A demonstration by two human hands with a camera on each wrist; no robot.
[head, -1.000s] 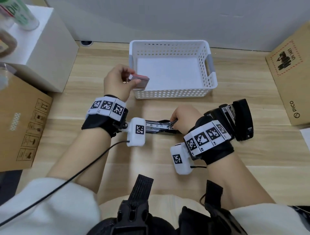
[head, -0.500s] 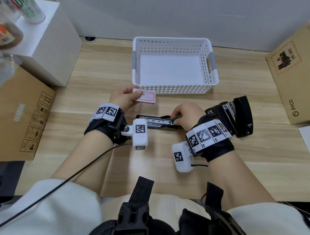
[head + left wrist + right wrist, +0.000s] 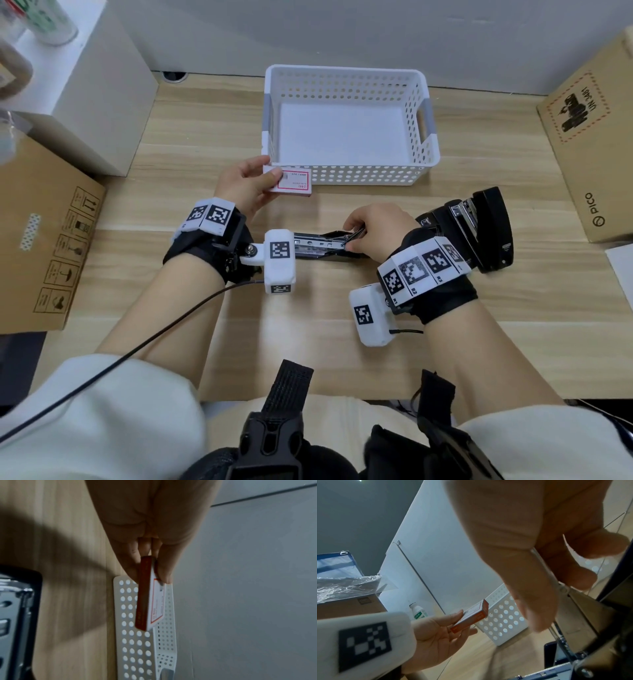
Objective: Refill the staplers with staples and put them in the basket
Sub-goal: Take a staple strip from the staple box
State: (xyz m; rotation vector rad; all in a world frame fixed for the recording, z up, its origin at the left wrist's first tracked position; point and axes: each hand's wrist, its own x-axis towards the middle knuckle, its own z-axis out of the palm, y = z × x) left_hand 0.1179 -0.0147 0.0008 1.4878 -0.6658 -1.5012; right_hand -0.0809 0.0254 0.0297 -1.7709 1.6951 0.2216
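A black stapler lies open on the wooden table between my hands, its metal channel facing up. My right hand pinches a thin metal strip of staples over the channel's right end; the strip runs between thumb and fingers. My left hand pinches a small red-and-white staple box just in front of the white basket, near its left corner. The box is held level, thumb on top. A second black stapler stands open behind my right wrist.
Cardboard boxes flank the table at left and right. A white box with bottles on it stands at the back left. The basket's perforated wall stands just beyond the staple box.
My left hand has brought the staple box back from the basket's front-left corner toward me and lowered it in front of the basket. The right hand stays at the open stapler.
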